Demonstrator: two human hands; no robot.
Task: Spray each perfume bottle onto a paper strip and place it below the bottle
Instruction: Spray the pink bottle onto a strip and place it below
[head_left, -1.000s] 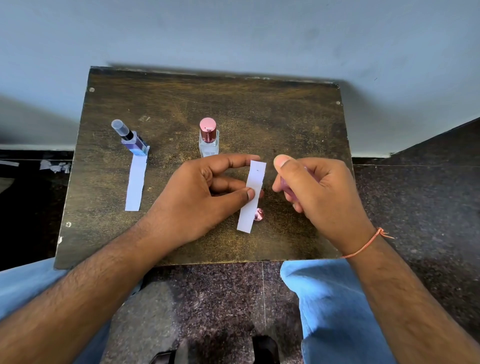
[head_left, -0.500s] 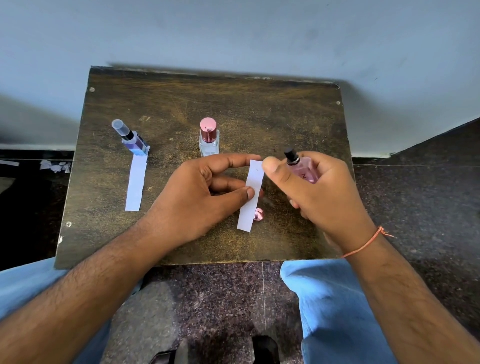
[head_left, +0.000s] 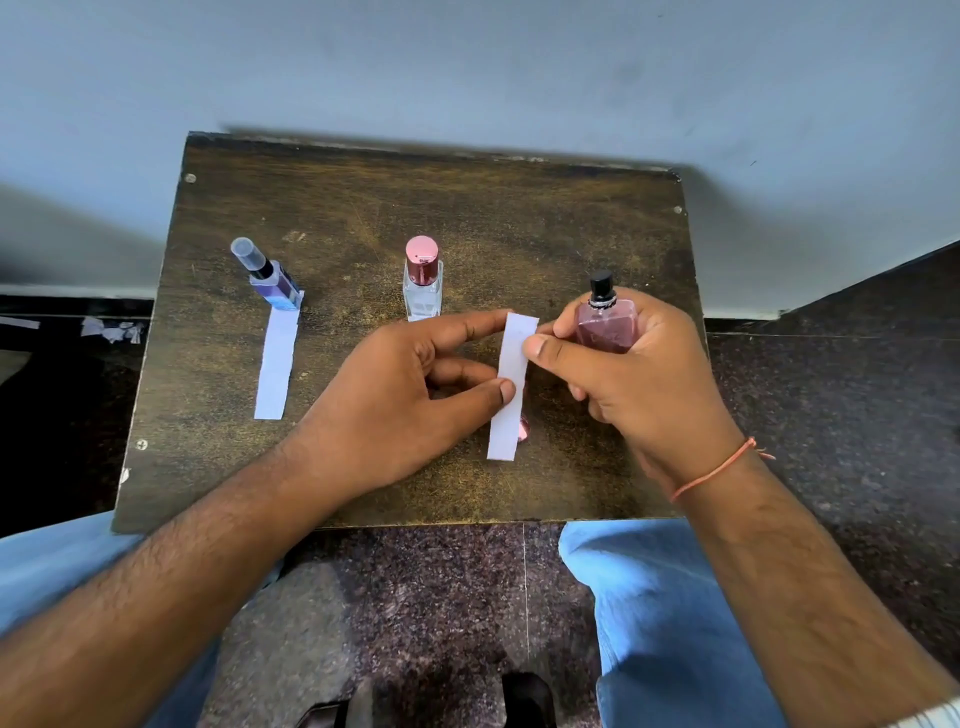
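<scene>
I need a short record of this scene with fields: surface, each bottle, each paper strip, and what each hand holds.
surface: dark wooden board
purple bottle: far left, clear cap on
placed strip: flat on the board, just below the purple bottle
clear bottle: middle, pink cap on, no strip below it
pink bottle: uncapped, black sprayer showing
held strip: off the board
pink cap: on the board, partly behind held strip
left hand: pinches held strip
right hand: grips pink bottle

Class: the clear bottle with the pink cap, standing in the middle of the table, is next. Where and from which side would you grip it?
Grip the clear bottle by its flat glass body below the pink cap, fingers on the left and right faces, approaching from above: it stands upright with both sides free.
</scene>
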